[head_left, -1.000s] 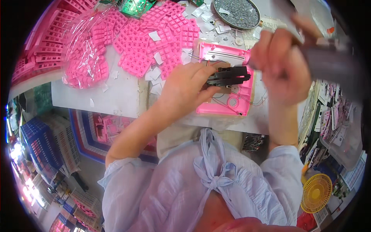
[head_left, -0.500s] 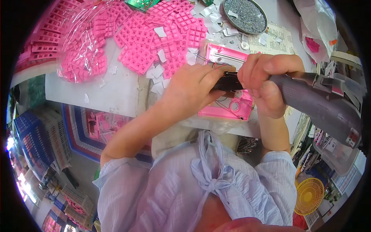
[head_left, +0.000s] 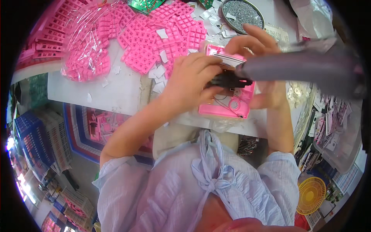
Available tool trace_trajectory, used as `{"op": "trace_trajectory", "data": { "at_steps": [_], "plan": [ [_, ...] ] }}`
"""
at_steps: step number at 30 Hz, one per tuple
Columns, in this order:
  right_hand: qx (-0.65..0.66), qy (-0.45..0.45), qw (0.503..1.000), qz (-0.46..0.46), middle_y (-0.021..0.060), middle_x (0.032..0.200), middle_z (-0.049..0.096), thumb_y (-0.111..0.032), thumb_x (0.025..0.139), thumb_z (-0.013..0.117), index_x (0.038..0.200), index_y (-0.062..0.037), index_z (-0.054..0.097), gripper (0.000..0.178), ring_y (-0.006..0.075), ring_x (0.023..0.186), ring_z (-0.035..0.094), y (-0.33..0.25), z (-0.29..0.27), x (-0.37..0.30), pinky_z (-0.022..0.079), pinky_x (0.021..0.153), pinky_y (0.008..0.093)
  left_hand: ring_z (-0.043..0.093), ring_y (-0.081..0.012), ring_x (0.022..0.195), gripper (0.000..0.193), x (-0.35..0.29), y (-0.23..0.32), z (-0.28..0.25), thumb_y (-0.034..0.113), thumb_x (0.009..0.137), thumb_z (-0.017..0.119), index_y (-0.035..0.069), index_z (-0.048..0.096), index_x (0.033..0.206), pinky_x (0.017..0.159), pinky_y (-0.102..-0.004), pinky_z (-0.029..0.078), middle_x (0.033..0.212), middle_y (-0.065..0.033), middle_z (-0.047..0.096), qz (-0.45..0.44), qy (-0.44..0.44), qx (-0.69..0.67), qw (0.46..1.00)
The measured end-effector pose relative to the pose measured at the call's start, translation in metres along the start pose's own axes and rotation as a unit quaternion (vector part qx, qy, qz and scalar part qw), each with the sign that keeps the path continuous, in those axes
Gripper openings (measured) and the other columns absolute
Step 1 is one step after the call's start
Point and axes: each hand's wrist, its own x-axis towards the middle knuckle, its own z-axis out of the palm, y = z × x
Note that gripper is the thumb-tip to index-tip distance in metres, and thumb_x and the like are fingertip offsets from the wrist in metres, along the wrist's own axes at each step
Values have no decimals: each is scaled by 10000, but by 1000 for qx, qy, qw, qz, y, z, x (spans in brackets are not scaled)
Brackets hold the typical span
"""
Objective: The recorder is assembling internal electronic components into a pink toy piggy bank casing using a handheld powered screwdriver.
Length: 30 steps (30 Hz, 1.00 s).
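Note:
A pink plastic case (head_left: 222, 111) lies on the table before me, with thin wires and a brown board inside it. My left hand (head_left: 189, 77) rests over its left side, thumb and fingers closed on a black slotted plastic part (head_left: 232, 80) above the board. My right hand (head_left: 272, 96) is at the case's right side, its fingers spread apart. Across that hand, nearer the camera, hangs a dark grey handheld power tool (head_left: 301, 67), blurred by motion, its narrow end close to the black part. It hides part of the right palm.
Pink keypad pieces (head_left: 141, 48) heap up at the back left, some under a clear plastic bag (head_left: 85, 58). White paper bits (head_left: 158, 71) lie scattered. A round tin of small screws (head_left: 243, 17) stands behind. A blue-rimmed crate (head_left: 79, 145) sits below left; a yellow basket (head_left: 310, 196) lower right.
My right hand has opened from its grip around the power tool's front end. The tool has swung upward in the picture, and the black part shows more fully.

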Motion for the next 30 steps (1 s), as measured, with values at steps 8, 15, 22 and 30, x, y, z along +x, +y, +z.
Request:
{"op": "trace_trajectory", "data": {
  "at_steps": [8, 15, 22, 30],
  "plan": [
    [-293, -15, 939, 181, 129, 924, 683, -216, 889, 708, 1239, -72, 646, 384, 279, 808, 635, 3, -20, -37, 501, 721, 376, 590, -276, 1015, 483, -1, 1, 16, 181, 842, 764, 11, 588, 1259, 915, -412, 410, 1046, -106, 672, -166, 89, -170, 967],
    [-345, -35, 861, 372, 147, 743, 662, -384, 968, 589, 1005, -37, 687, 362, 338, 686, 640, 22, -49, 0, 499, 658, 433, 559, -317, 971, 595, 7, 10, 13, 187, 819, 760, -40, 552, 1329, 885, -425, 434, 1064, -141, 635, -65, -1, 31, 997],
    [-359, -61, 922, 133, 109, 1107, 690, -122, 741, 788, 1068, -33, 654, 365, 314, 1068, 610, 15, -37, -21, 491, 916, 398, 536, -336, 983, 575, 11, 20, 12, 208, 792, 762, -35, 607, 1290, 879, -432, 435, 1064, -147, 597, -98, -23, 81, 992],
    [-369, 30, 923, 103, 109, 1144, 705, -88, 741, 780, 1121, -52, 667, 398, 343, 1067, 630, 35, -25, -46, 508, 914, 429, 633, -314, 935, 281, 60, 3, -6, 245, 808, 729, 68, 729, 1027, 805, -428, 488, 970, -111, 680, -89, -87, 71, 990]
  ]
}}
